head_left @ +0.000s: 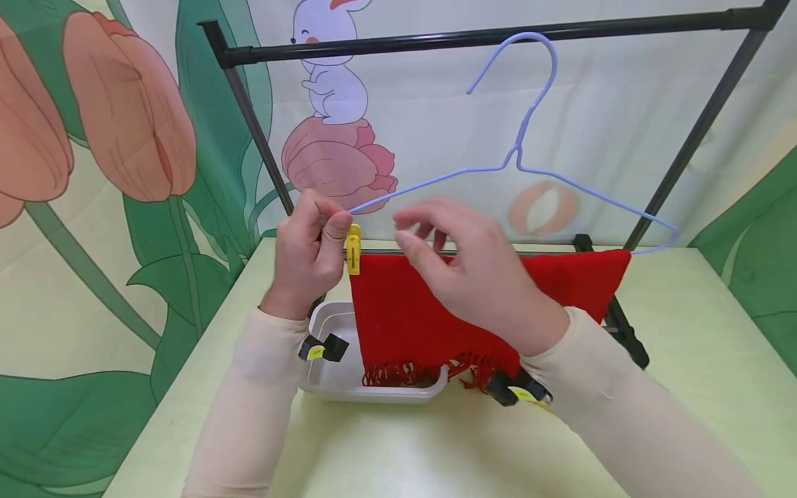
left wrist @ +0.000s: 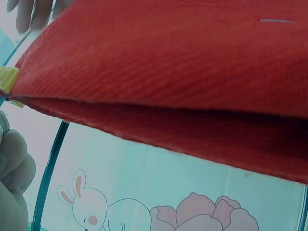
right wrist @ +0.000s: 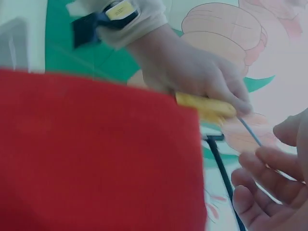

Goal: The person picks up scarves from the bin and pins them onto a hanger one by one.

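left hand [head_left: 311,252]: thumb and forefinger pinch the hanger [head_left: 518,149] at its left end. right hand [head_left: 479,270]: fingers loosely bent, no object seen in them; it stands before the hanger's left arm and the cloth — contact with the wire cannot be confirmed.

the clip [head_left: 353,250], yellow, sits just beside the left thumb, at the cloth's upper left corner. no second clip is seen. the cloth [head_left: 398,318], red and fringed, hangs in a fold along the hanger's lower wire; the left wrist view shows the fold gaping from beneath.

handling, as judged: cloth soft, limp, light, unlikely to break, liable to slide along smooth wire. best hold is the folded top edge, both layers together; the fringe offers poor purchase. hanger judged light and slightly springy, best held at an end or the neck. clip small and stiff, to be pressed at its tails.

edges and room: the rack [head_left: 405,44] has its top bar by the hook; whether the hook bears on it cannot be told. the basin [head_left: 373,394] stands below the fringe — its rim a possible snag. open room lies over the near table [head_left: 386,449]; uprights limit both sides.
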`<state>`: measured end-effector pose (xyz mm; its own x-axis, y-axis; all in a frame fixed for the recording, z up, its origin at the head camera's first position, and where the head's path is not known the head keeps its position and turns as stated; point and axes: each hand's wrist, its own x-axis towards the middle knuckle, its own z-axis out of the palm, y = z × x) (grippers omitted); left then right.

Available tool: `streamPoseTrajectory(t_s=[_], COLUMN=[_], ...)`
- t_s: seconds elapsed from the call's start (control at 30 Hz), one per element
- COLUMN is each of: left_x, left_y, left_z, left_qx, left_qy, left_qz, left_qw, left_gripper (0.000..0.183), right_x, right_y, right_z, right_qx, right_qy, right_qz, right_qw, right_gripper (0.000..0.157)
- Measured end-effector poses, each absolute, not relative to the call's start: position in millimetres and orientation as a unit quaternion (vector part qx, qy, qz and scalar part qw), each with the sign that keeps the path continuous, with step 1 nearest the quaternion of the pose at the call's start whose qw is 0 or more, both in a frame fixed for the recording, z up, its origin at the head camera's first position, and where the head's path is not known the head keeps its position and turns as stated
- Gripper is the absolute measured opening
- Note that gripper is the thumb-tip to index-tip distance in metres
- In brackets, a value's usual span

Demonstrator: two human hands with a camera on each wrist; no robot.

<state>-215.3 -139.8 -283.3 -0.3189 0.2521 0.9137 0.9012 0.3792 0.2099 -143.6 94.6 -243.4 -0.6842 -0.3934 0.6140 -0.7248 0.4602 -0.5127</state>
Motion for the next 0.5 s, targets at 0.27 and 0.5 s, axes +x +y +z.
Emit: streamPoseTrajectory(t_s=[0.27,0.5], left_x=[-214.7,-216.8], left_y=[-139.3,-140.4], left_z=[-286.3,-284.1], left_qx=[-0.391,-0.382], left_qy=[-0.713,-0.699], left_qz=[-0.382,-0.402], left_qw=[0.439,0.451], left_gripper=[0.041,0.046], right_x=[-113.0,-114.1], right_y=[195.5,261.1], right_z=[-283.3,-340.6], right_qx=[0.406,0.308], right_qy=[-0.864,-0.918], right_qz=[0.293,0.212], right_qw=[0.054,-0.129], right_gripper=[0.015,0.006])
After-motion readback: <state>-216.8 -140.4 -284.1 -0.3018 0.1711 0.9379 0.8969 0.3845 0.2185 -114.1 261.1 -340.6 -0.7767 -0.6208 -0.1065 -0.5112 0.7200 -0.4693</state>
